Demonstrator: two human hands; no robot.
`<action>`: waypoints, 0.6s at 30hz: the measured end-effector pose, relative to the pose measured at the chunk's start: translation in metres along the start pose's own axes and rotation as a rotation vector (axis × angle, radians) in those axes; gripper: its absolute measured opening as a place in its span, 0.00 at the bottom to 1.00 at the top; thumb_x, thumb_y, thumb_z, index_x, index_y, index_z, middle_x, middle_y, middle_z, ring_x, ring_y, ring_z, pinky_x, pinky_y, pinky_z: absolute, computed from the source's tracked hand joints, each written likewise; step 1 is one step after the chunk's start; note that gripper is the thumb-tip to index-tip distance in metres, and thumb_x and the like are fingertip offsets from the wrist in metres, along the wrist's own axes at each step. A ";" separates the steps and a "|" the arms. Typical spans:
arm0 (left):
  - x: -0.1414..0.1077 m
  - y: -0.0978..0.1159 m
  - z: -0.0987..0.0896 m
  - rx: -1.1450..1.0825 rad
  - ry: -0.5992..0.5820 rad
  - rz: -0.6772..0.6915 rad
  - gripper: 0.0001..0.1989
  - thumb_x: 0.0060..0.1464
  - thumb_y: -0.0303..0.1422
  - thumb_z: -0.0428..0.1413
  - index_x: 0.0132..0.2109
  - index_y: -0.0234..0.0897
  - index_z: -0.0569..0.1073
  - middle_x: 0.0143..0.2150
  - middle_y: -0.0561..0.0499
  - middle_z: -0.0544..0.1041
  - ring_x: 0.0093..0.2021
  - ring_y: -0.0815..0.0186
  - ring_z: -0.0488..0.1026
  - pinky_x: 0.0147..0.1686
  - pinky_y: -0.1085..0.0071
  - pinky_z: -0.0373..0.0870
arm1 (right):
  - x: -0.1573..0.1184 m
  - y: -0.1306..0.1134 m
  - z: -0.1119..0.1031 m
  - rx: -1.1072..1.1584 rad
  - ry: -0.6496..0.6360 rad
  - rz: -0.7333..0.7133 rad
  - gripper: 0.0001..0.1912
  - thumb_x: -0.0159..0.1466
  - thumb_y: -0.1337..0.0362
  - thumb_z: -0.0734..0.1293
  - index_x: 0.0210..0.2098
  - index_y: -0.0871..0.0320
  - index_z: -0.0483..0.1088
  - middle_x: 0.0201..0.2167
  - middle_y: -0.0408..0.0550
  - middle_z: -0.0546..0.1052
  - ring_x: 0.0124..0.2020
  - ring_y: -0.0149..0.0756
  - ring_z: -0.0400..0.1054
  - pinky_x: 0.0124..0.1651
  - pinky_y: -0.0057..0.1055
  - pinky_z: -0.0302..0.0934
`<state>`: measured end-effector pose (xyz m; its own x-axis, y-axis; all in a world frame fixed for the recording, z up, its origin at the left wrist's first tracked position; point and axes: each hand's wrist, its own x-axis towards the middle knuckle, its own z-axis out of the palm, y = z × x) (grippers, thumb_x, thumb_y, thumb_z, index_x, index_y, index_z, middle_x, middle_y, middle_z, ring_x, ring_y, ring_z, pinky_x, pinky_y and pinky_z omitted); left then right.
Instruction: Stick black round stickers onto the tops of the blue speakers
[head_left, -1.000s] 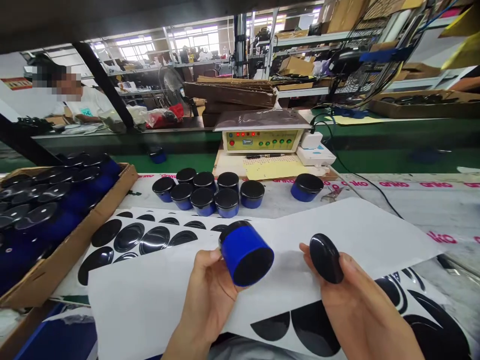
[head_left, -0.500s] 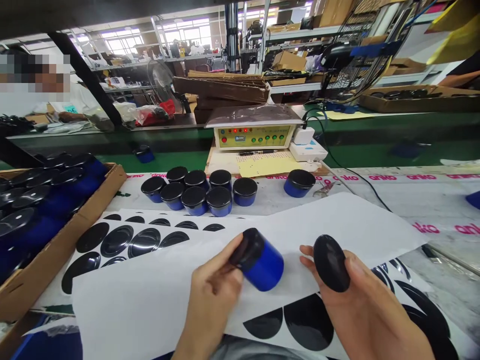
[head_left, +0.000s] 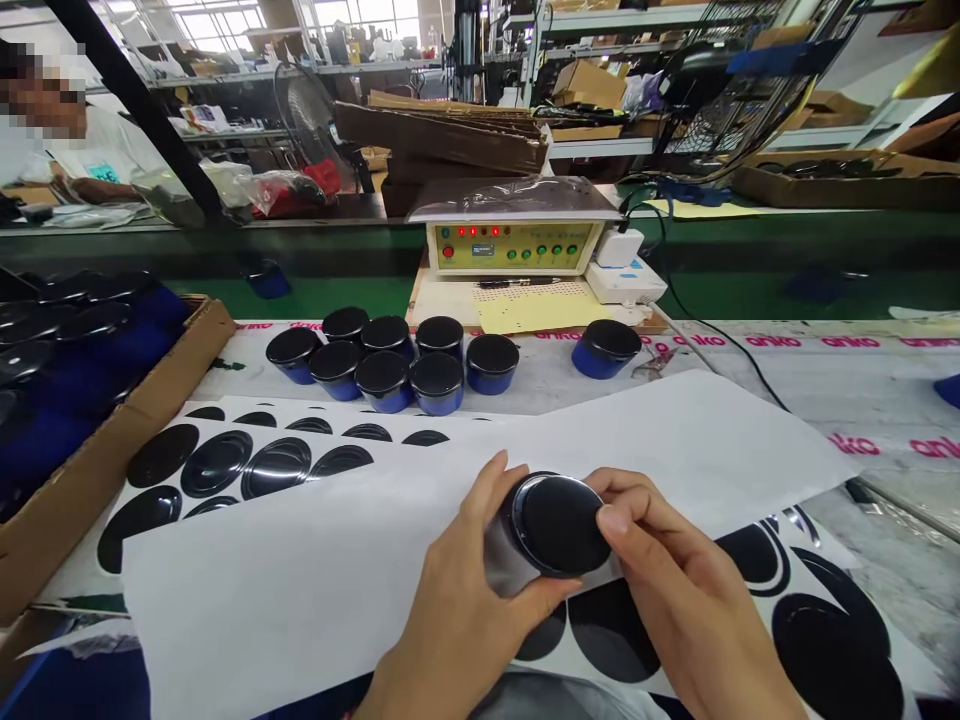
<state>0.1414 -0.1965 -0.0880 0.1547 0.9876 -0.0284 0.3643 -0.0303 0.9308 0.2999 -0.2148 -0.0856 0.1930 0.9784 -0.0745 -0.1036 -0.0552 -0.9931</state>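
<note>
left hand (head_left: pixel 465 610) clenched round jar (head_left: pixel 504 550), long axis tilted right, black lid (head_left: pixel 559 525) end gripped by right hand (head_left: pixel 675 590).

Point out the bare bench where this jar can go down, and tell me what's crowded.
Bare bench cover shows between the cluster of blue jars and the lone blue jar, and right of the white paper sheet. Crowded: that cluster, the cardboard tray of jars at left, and the sheet's middle, where your left hand and right hand hold the jar.
</note>
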 end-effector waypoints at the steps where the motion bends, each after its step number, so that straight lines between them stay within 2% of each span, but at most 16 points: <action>1: 0.000 0.001 0.000 0.003 -0.005 -0.004 0.47 0.43 0.26 0.67 0.61 0.67 0.52 0.58 0.69 0.70 0.57 0.70 0.69 0.58 0.68 0.64 | 0.000 0.000 0.000 -0.017 -0.006 -0.006 0.15 0.62 0.53 0.67 0.28 0.57 0.67 0.40 0.46 0.66 0.41 0.32 0.63 0.39 0.23 0.60; 4: 0.000 0.001 -0.001 0.005 -0.012 -0.008 0.45 0.43 0.27 0.67 0.61 0.66 0.55 0.58 0.68 0.70 0.56 0.70 0.70 0.58 0.69 0.64 | 0.002 0.000 0.001 -0.076 0.013 -0.038 0.15 0.62 0.53 0.67 0.27 0.57 0.67 0.40 0.45 0.65 0.39 0.29 0.62 0.37 0.19 0.60; 9: 0.001 -0.002 -0.001 -0.042 -0.035 -0.003 0.41 0.44 0.28 0.66 0.62 0.56 0.59 0.58 0.58 0.71 0.56 0.63 0.71 0.58 0.62 0.65 | 0.004 -0.001 0.004 -0.222 0.084 -0.108 0.14 0.63 0.55 0.67 0.27 0.57 0.66 0.40 0.46 0.65 0.40 0.29 0.62 0.34 0.19 0.59; 14: 0.002 -0.011 0.000 -0.038 -0.032 0.059 0.42 0.45 0.31 0.67 0.62 0.62 0.58 0.58 0.60 0.71 0.56 0.63 0.71 0.58 0.61 0.66 | 0.001 -0.013 0.010 -0.339 0.078 -0.075 0.15 0.64 0.54 0.65 0.27 0.57 0.63 0.33 0.45 0.65 0.35 0.31 0.60 0.37 0.25 0.57; 18: 0.003 -0.018 0.000 0.020 -0.035 0.158 0.42 0.46 0.35 0.67 0.63 0.64 0.55 0.60 0.60 0.70 0.56 0.62 0.71 0.58 0.61 0.67 | -0.002 -0.023 0.017 -0.412 0.124 0.023 0.19 0.64 0.50 0.64 0.26 0.57 0.60 0.28 0.44 0.63 0.31 0.31 0.57 0.32 0.29 0.51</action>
<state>0.1354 -0.1932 -0.1054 0.2438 0.9641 0.1049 0.3508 -0.1885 0.9173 0.2855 -0.2124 -0.0607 0.3141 0.9458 -0.0824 0.2838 -0.1763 -0.9425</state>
